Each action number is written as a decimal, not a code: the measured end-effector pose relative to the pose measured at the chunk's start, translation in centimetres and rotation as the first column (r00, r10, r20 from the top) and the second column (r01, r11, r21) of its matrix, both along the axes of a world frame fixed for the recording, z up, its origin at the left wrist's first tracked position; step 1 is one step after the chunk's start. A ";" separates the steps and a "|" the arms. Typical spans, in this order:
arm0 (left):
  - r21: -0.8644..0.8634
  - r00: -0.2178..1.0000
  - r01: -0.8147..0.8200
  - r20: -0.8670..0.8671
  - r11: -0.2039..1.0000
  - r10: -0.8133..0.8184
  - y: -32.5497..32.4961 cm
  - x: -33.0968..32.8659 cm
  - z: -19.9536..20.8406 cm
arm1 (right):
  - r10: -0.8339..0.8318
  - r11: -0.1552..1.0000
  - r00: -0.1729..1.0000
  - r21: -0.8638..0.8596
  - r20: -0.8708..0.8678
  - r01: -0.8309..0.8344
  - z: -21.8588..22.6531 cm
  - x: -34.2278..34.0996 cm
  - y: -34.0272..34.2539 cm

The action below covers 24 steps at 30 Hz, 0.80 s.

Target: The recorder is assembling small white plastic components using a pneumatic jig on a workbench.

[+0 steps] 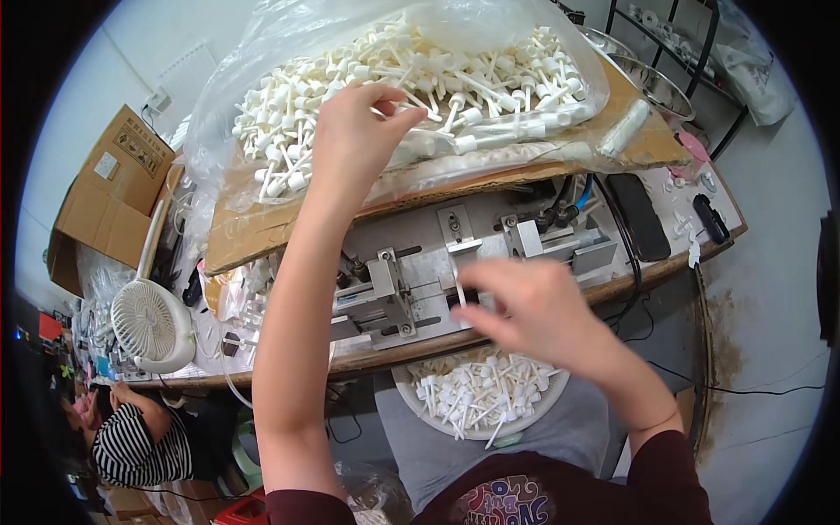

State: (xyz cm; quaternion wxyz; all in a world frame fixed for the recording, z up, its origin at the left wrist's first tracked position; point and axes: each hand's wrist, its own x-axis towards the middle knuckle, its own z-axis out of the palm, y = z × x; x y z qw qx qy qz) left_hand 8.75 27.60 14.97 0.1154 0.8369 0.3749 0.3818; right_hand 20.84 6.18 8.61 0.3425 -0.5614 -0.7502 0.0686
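Over an open clear bag (214, 114) full of white plastic capped sticks (332, 96), my left hand (360, 131) is closed in a pinch. A white capped stick (430, 114) shows at its fingertips. My right hand (538, 311), blurred by motion, pinches another white stick (461, 290) above the metal fixture (455, 249) on the bench. The fixture has a block on each side and a small upright plate at the back. Below, on my lap, sits a round white bowl (553, 401) heaped with the same white pieces.
The bag rests on a cardboard sheet (232, 236) raised above the bench. A white fan (149, 324) and a cardboard box (109, 192) stand at left. A black phone (637, 217) and cables lie at right. Another person in a striped shirt (144, 446) sits at lower left.
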 end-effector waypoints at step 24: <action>0.170 0.988 0.129 -0.112 0.977 -0.111 -18.9 -5.6 -14.3 | 0.114 0.969 0.885 -0.245 0.451 0.000 8.1 12.1 22.1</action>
